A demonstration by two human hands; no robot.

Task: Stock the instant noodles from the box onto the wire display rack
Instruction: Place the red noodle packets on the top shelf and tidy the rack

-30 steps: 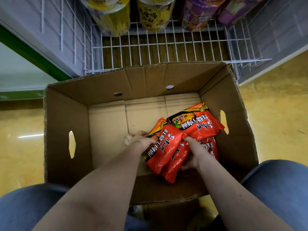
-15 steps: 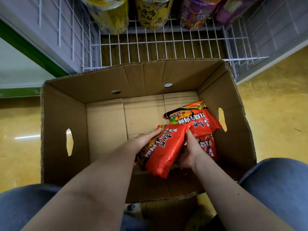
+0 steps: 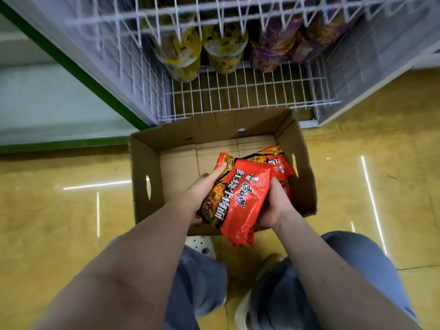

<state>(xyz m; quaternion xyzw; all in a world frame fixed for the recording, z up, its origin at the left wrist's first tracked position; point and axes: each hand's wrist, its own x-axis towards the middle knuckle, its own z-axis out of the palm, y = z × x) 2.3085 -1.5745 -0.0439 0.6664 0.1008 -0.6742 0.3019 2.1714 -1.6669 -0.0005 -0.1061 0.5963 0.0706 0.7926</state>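
A stack of red instant noodle packets [image 3: 245,198] hangs above the near edge of the open cardboard box [image 3: 145,167]. My left hand [image 3: 204,189] grips its left side with the fingers along the top packet. My right hand [image 3: 273,208] holds the right side from below, thumb on the wrapper. More red packets [image 3: 278,160] lie in the box's right half. The white wire display rack [image 3: 238,91] stands just behind the box, its bottom shelf bare at the front.
Yellow noodle cups [image 3: 185,55] and purple packets [image 3: 273,51] sit at the back of the bottom shelf. An upper wire shelf [image 3: 190,10] juts out above them. The box rests on a glossy yellow floor [image 3: 71,210]. My knees and shoes are below.
Both hands have lifted the stack of red packets up out of the box toward me. The view has risen and pulled back, showing more of the rack and floor.
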